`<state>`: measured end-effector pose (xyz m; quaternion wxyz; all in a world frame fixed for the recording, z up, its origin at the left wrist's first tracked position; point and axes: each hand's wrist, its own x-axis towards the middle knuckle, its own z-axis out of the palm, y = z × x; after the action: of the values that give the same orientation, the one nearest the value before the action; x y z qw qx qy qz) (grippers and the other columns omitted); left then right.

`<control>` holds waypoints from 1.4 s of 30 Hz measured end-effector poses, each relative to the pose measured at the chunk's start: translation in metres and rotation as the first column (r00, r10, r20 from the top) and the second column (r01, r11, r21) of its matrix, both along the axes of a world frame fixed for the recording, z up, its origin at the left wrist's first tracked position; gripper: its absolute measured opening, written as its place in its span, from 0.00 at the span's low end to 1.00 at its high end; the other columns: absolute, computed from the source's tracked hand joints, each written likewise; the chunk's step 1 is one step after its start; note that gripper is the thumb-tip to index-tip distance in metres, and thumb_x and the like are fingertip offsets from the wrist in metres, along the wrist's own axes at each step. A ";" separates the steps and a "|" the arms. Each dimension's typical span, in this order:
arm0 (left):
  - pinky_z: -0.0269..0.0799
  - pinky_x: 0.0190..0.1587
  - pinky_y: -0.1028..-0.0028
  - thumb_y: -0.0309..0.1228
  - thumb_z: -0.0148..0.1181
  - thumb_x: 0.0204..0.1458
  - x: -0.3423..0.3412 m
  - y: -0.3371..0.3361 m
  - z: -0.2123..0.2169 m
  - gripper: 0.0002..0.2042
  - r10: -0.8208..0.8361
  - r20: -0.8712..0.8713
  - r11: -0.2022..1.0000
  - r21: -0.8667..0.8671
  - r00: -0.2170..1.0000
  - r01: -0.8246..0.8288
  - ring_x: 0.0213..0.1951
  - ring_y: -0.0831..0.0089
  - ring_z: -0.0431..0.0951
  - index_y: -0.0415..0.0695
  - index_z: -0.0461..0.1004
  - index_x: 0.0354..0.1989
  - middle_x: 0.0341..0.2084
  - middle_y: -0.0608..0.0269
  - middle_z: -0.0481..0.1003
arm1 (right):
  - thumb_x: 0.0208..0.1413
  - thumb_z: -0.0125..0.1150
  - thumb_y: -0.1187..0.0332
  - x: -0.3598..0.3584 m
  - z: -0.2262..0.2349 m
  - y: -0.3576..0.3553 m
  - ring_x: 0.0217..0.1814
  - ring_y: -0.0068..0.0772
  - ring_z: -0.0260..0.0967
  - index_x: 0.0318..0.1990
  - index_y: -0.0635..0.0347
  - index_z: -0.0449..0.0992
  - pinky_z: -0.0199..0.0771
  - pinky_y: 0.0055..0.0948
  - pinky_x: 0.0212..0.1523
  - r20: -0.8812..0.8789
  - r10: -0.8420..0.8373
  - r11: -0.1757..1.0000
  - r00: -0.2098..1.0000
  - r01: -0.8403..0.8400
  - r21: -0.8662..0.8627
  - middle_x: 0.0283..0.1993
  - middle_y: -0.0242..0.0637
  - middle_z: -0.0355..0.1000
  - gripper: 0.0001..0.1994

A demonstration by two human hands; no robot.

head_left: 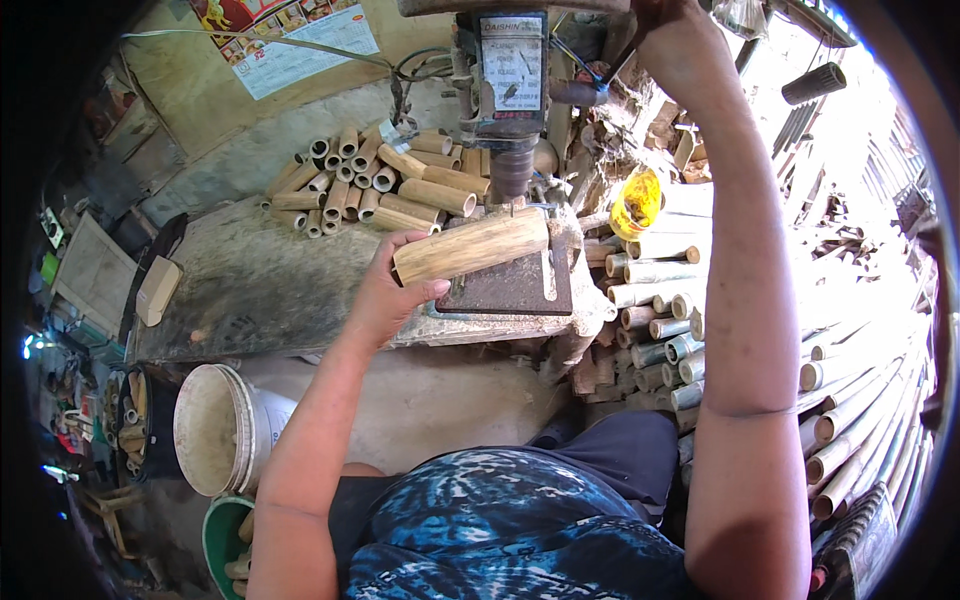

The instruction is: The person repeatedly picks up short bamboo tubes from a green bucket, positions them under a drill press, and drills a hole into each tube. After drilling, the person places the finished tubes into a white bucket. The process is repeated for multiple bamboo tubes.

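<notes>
Under the drill press (pixel 512 90), on its rusty metal plate (pixel 515 285), you held a peeled bamboo section (pixel 472 246) lying on its side, one end tipped slightly up toward the right. Your left hand (pixel 385 290) gripped its near-left end, fingers (pixel 395 243) wrapped over the top and thumb pressed below; the hold was firm and closed around the piece. The chuck (pixel 512 168) hung just above the section's right half; whether the bit touched it could not be told.

Your right hand (pixel 668 25) was raised to the top right of the machine, at the feed lever. Its fingers lay mostly past the frame edge, so their state could not be told.

Behind the plate, on the worktop (pixel 250 280), cut bamboo tubes (pixel 375 180) sat stacked in a loose heap, open ends facing you. A small wooden block (pixel 157 289) rested at the worktop's left edge. To your right, longer green bamboo lengths (pixel 660 310) were piled on their sides, and a yellow container (pixel 636 203) stood among them near the machine. Below the worktop, by your left elbow, a white bucket (pixel 215 430) stood tilted, with a green tub (pixel 225 540) just beneath it holding a few short pieces.
</notes>
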<state>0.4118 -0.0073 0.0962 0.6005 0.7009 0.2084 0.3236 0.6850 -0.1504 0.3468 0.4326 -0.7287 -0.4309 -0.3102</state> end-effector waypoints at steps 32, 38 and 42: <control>0.70 0.57 0.72 0.32 0.77 0.49 0.000 0.001 0.018 0.34 -0.058 -0.132 0.992 0.102 0.990 0.072 0.53 0.75 0.73 0.47 0.65 0.63 0.52 0.65 0.73 | 0.63 0.61 0.71 -0.035 -0.131 -0.065 0.44 0.40 0.73 0.44 0.58 0.72 0.62 0.44 0.53 0.246 -0.014 0.998 0.969 -0.002 0.064 0.36 0.35 0.75 0.06; 0.71 0.58 0.71 0.34 0.77 0.50 0.000 0.001 0.018 0.34 -0.067 -0.133 0.991 0.102 0.989 0.081 0.54 0.75 0.73 0.47 0.64 0.63 0.52 0.65 0.73 | 0.60 0.63 0.71 -0.030 -0.160 -0.061 0.42 0.42 0.71 0.43 0.58 0.72 0.62 0.46 0.52 0.215 0.000 0.999 0.977 -0.010 0.046 0.35 0.36 0.73 0.07; 0.70 0.58 0.71 0.31 0.76 0.50 0.000 0.002 0.018 0.33 -0.075 -0.131 0.991 0.101 0.989 0.089 0.54 0.75 0.73 0.46 0.64 0.63 0.52 0.64 0.73 | 0.58 0.62 0.71 -0.021 -0.188 -0.046 0.41 0.44 0.70 0.42 0.58 0.71 0.61 0.48 0.50 0.140 -0.003 1.000 0.990 0.000 0.021 0.33 0.37 0.71 0.07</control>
<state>0.4121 -0.0052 0.1143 0.5607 0.7590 0.1997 0.2640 0.6641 -0.1966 0.1592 0.4086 -0.7008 -0.4565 -0.3654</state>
